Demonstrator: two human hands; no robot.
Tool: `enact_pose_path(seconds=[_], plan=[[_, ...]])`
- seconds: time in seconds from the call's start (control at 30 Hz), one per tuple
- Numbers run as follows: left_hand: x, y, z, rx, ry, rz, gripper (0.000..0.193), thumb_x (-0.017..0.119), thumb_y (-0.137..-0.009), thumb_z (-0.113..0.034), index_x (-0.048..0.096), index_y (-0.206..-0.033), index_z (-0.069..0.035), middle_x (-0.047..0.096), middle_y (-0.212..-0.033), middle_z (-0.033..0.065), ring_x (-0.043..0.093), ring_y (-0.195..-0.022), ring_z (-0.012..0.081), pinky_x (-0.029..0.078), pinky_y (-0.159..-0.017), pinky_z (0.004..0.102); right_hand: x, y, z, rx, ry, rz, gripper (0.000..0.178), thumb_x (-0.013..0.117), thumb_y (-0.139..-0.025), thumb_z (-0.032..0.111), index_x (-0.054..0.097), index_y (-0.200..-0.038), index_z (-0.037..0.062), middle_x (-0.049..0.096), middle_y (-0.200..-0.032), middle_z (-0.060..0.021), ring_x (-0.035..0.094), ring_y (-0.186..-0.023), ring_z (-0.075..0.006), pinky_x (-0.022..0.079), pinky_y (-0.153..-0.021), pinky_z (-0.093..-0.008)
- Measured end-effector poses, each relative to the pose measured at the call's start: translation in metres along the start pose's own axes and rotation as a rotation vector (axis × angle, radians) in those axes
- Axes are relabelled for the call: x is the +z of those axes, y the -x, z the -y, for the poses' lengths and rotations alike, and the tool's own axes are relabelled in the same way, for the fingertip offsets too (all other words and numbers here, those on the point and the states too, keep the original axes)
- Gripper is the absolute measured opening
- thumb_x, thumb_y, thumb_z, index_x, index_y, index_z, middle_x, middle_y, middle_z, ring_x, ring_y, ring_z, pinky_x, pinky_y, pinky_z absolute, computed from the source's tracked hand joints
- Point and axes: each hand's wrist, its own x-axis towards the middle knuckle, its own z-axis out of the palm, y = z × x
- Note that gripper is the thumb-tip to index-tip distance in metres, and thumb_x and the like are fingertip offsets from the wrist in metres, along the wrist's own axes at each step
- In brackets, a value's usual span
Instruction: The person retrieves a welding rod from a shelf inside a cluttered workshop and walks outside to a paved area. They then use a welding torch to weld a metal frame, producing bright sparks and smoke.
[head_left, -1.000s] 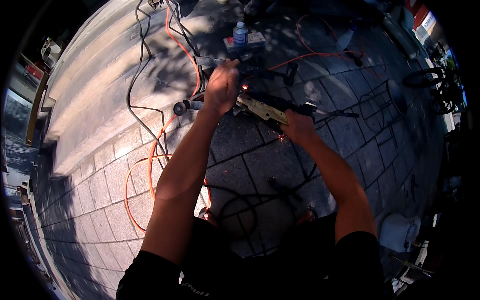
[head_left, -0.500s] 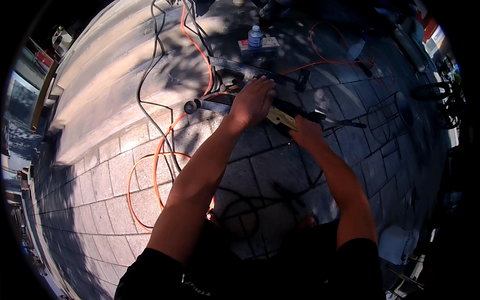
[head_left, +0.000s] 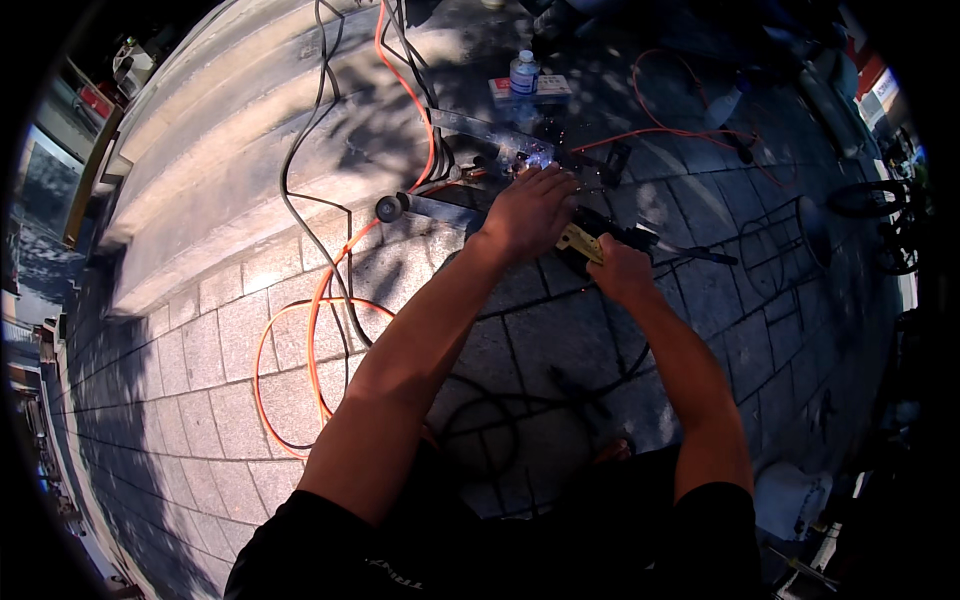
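A yellow welding electrode holder (head_left: 580, 243) sits in the grip of my right hand (head_left: 622, 270). Stretched over its front end, my left hand (head_left: 530, 212) has its fingers extended and hides the tip. Just beyond those fingers a blue-white arc (head_left: 540, 159) flares, with sparks scattered around it. The arc is at a dark metal frame low over the paving. One flat metal bar (head_left: 475, 128) of this frame runs behind the arc. Another bar (head_left: 440, 211) carries a small caster wheel (head_left: 389, 208) at its left end. The exact contact point is hidden.
An orange cable (head_left: 312, 350) and a black cable (head_left: 288, 165) loop across the paving at left. Pale steps (head_left: 190, 160) rise there. Behind the frame, a small can (head_left: 523, 73) stands on a flat box (head_left: 555, 89). A spray bottle (head_left: 724, 108) is at far right.
A bright arc and sparks have appeared beyond my left hand. Both hands stay in nearly the same pose. The whole view has shifted slightly.
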Motion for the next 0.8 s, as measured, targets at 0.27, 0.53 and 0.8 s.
enact_pose_path(seconds=[0.27,0.53,0.8], plan=[[-0.0014,0.0007,0.0025,0.009,-0.014,-0.032,0.038,0.05,-0.111,-0.026,0.067,-0.135,-0.001,0.068,-0.142,0.0176,0.055,-0.144,0.0355,0.038,-0.124,0.0503,-0.0001,-0.001,0.0024,0.003,0.011,0.01,0.047,0.077,-0.093,0.037,0.06,-0.125,0.0077,0.077,-0.109,-0.0173,0.076,-0.101,-0.0381,0.06,-0.087,-0.0511],[0.0019,-0.0003,0.005,0.025,-0.02,-0.076,0.036,0.054,-0.108,-0.027,0.07,-0.131,-0.003,0.069,-0.139,0.0152,0.058,-0.141,0.0346,0.04,-0.123,0.0482,-0.0018,-0.0004,0.0031,0.004,0.026,0.023,0.048,0.076,-0.094,0.039,0.06,-0.127,0.007,0.077,-0.11,-0.0181,0.076,-0.102,-0.038,0.06,-0.089,-0.0508],[-0.0038,-0.0013,0.005,0.008,0.006,-0.024,0.04,0.049,-0.112,-0.029,0.068,-0.135,-0.001,0.068,-0.141,0.0182,0.055,-0.144,0.0361,0.038,-0.124,0.0497,0.002,-0.002,0.0014,-0.007,0.034,0.005,0.05,0.075,-0.095,0.039,0.06,-0.13,0.0065,0.077,-0.11,-0.0184,0.076,-0.102,-0.0392,0.06,-0.089,-0.0516]])
